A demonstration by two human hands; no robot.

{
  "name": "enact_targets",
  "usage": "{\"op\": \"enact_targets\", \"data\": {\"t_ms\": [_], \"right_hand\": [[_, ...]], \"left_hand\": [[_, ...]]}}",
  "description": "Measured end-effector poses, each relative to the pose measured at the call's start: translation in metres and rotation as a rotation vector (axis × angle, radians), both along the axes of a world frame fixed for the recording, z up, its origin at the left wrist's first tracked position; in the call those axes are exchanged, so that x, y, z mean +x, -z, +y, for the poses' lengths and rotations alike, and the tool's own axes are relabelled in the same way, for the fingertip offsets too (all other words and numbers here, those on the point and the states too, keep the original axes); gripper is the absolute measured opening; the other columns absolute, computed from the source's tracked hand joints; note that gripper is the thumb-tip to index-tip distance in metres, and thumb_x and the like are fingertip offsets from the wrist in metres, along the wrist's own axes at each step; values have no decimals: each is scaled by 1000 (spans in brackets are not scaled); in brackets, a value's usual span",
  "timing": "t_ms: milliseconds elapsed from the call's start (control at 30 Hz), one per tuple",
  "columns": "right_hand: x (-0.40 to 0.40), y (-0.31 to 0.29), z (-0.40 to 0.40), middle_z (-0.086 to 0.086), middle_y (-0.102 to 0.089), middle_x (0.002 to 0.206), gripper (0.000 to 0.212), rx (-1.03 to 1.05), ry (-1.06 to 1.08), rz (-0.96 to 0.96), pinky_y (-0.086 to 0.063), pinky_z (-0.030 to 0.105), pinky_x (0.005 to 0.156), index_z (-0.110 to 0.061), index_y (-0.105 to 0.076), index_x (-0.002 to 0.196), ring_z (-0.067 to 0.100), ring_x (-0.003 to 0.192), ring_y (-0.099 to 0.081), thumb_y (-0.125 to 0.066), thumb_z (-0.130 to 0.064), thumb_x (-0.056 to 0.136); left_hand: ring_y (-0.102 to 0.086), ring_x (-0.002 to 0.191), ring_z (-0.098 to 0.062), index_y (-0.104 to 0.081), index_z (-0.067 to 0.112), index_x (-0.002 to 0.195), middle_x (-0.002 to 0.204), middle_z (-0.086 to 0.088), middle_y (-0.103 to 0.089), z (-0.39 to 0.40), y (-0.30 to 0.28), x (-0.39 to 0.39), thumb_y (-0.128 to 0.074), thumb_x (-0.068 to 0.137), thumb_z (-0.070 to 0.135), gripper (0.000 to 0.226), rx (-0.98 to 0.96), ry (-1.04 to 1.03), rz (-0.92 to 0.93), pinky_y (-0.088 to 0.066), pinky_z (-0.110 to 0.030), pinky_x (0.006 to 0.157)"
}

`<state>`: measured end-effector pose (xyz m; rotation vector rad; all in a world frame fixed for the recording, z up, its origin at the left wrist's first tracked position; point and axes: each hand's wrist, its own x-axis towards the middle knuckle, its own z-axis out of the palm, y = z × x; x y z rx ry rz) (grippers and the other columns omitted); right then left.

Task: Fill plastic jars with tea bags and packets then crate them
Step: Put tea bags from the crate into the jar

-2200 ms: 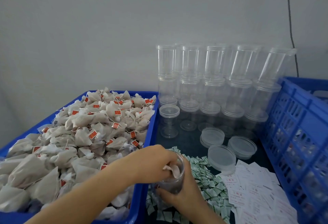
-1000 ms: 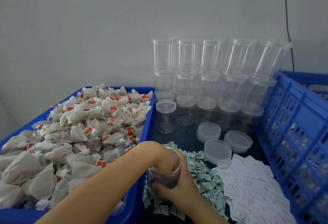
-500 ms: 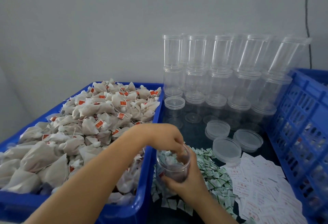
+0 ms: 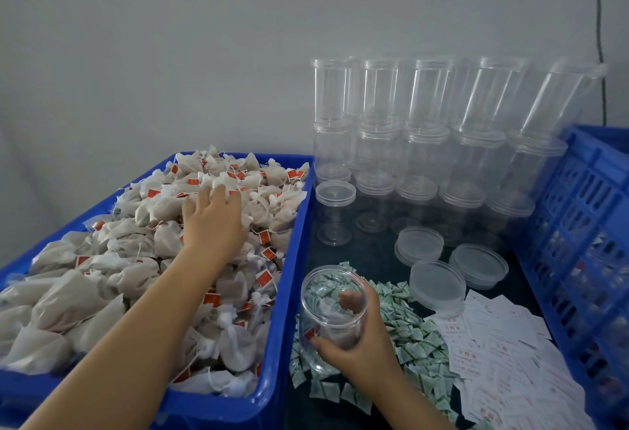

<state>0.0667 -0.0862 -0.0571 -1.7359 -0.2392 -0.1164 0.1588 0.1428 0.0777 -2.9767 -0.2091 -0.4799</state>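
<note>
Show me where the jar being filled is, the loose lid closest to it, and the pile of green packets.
Jar point(image 4: 335, 307): head view, on its clear side wall.
Lid point(image 4: 437, 282): head view, on its flat top.
Green packets point(image 4: 413, 337): head view, middle of the pile, right of the jar.

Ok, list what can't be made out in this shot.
- Head view: white slips, print too small to read.
- Lattice crate, contents blurred behind its wall, cut off by the right edge.
- Left hand, fingertips buried among tea bags; grasp unclear.
- Held jar, bag count hidden by right hand.
</note>
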Motion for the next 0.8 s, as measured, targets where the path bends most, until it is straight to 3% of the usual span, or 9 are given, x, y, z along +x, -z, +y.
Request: {"op": "enact_targets", "data": {"t_ms": [67, 133, 300, 467, 633, 800], "right_hand": [[-1, 0, 0, -21, -48, 127, 98, 1, 3, -5, -52, 12, 80, -75, -26, 126, -13, 112, -52, -88, -54, 53], [-1, -1, 0, -19, -48, 128, 97, 3, 0, -11, -53, 13, 80, -75, -27, 126, -14, 112, -52, -88, -53, 54], [-1, -2, 0, -18, -48, 128, 95, -4, 0, -25, -55, 18, 83, -76, -28, 124, -13, 113, -52, -87, -54, 53], [-2, -1, 1, -18, -49, 127, 96, -5, 5, -33, -56, 21, 82, -77, -28, 124, -14, 112, -51, -87, -54, 51], [-1, 0, 2, -18, -50, 124, 96, 8, 8, -41, -54, 14, 79, -78, -29, 122, -12, 111, -53, -88, -54, 51], [0, 1, 1, -31, -50, 116, 98, -6, 11, -39, -55, 17, 82, -77, -28, 125, -11, 112, -53, -88, -56, 50]], "left_hand": [[-6, 145, -34, -21, 23, 147, 157, -11, -12, 4, 8, 0, -55, 90, 34, 67, -28, -91, 75, -11, -57, 114], [-7, 144, -37, -18, 24, 147, 156, -13, -11, 8, 11, 0, -56, 89, 35, 70, -44, -149, 124, -11, -59, 113], [-21, 138, -35, -30, 18, 143, 151, -12, -19, 17, 9, -5, -58, 90, 25, 60, -47, -185, 107, -30, -51, 108], [-37, 127, -31, -44, 16, 135, 142, -10, -32, 19, 2, -14, -66, 85, 14, 55, -120, -191, 72, -49, -43, 88], [-58, 103, -29, -58, 8, 120, 118, -13, -55, 27, -4, -15, -63, 86, 3, 34, -207, -230, 21, -51, -35, 78], [-60, 82, -25, -63, 9, 108, 97, -11, -63, 27, -10, -19, -63, 88, 4, 21, -203, -274, 0, -46, -32, 67]]}}
